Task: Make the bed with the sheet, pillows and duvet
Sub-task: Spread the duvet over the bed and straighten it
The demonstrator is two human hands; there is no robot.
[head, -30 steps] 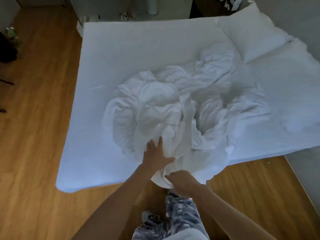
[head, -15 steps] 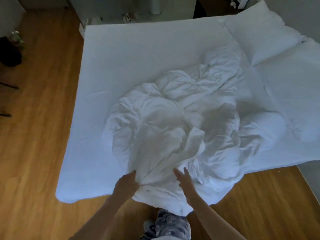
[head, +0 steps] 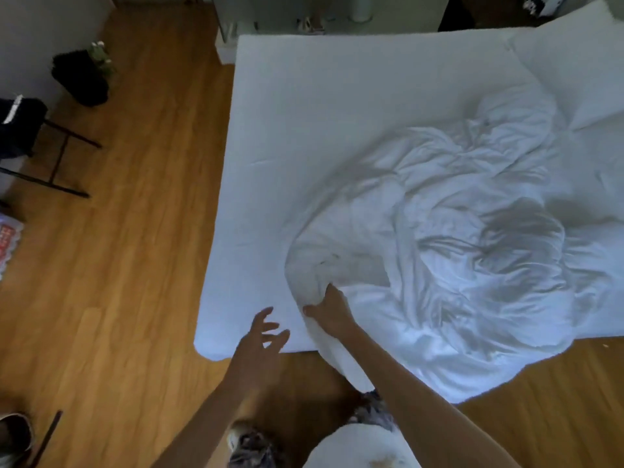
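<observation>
1. Right hand [head: 329, 307] now pinches a fold at the near-left edge of the duvet [head: 449, 251]; half a second ago it lay flat-fingered on the heap's near side.
2. Left hand [head: 261, 339] has let go of the fabric. It hovers with fingers spread, holding nothing, over the near corner of the sheet [head: 304, 113].
3. Duvet is still crumpled, near-right on the bed, its near edge spilling over the mattress side toward the floor.
4. Sheet lies flat across the mattress; pillow [head: 574, 55] sits at the far right corner.
5. Judgement: the person is hunting for a duvet corner to spread it out; spreading not yet begun.
6. View has swung left compared with earlier; more floor shows.
</observation>
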